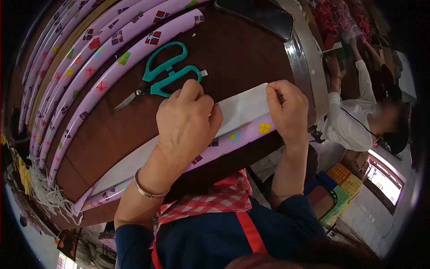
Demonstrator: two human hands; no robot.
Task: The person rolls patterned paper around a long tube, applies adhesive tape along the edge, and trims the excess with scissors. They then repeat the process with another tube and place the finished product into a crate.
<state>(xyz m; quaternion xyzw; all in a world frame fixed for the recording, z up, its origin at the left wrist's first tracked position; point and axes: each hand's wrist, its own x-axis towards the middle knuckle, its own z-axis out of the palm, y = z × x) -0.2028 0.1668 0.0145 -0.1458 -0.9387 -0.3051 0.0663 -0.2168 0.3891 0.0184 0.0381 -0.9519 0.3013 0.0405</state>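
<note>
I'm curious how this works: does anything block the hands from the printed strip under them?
Nothing visible: the right hand pinches the strip at one end; the left hand is over it. The teal scissors lie beyond, not between.

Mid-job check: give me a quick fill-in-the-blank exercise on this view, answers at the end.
1. The person's ____ hand pinches the corner of the pale strip nearest the picture's right side.
2. Teal-handled ____ lie on the table just beyond the left hand.
3. The checked cloth at the person's waist is red and ____.
4. The phone lies near the picture's ____ edge.

Missing words: right; scissors; white; top.
</note>
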